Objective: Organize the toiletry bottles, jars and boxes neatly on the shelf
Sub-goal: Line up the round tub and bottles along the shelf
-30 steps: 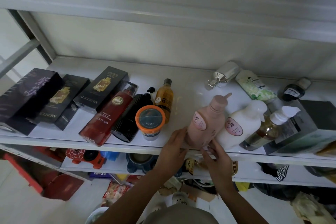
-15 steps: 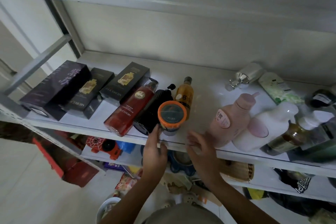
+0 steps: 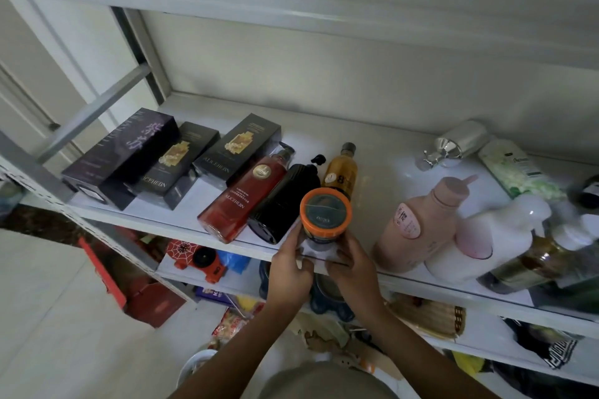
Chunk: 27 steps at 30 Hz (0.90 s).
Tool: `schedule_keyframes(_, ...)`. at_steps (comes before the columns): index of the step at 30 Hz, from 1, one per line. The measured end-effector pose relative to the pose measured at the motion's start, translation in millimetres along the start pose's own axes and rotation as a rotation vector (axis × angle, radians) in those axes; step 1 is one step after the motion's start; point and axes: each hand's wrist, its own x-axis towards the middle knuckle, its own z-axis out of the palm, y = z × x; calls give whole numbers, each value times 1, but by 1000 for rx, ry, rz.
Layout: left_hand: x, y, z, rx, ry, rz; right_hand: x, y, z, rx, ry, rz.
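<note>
An orange-lidded jar (image 3: 325,213) stands at the front edge of the white shelf (image 3: 385,152). My left hand (image 3: 289,266) and my right hand (image 3: 355,266) grip its lower body from either side. Left of the jar lie a black bottle (image 3: 283,201), a red bottle (image 3: 244,197) and an amber bottle (image 3: 341,173). Three dark boxes (image 3: 181,159) lie in a row at the left end. To the right lie a pink pump bottle (image 3: 421,223), a white bottle (image 3: 492,236) and a brownish pump bottle (image 3: 534,259).
A silver bottle (image 3: 457,144) and a green-white tube (image 3: 518,168) lie at the back right. A lower shelf (image 3: 479,324) holds a red toy (image 3: 197,257), a blue dish and clutter. A grey upright post (image 3: 146,52) stands at the shelf's left.
Both hands left the pink bottle and moved left to the orange-lidded jar, which they now hold from both sides. The view has shifted left.
</note>
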Motion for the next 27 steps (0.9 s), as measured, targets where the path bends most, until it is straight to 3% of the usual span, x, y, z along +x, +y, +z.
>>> schedule_keyframes(9,0,-1,15,55,-22,-7,-14,9,-20,-45,6,28)
schedule_keyframes(16,-3,4,28,91,-29,115,-16,10,-34,-27,8,91)
schedule_keyframes(27,-3,-4,31,122,-53,150,-36,3,-29,-39,-13,116)
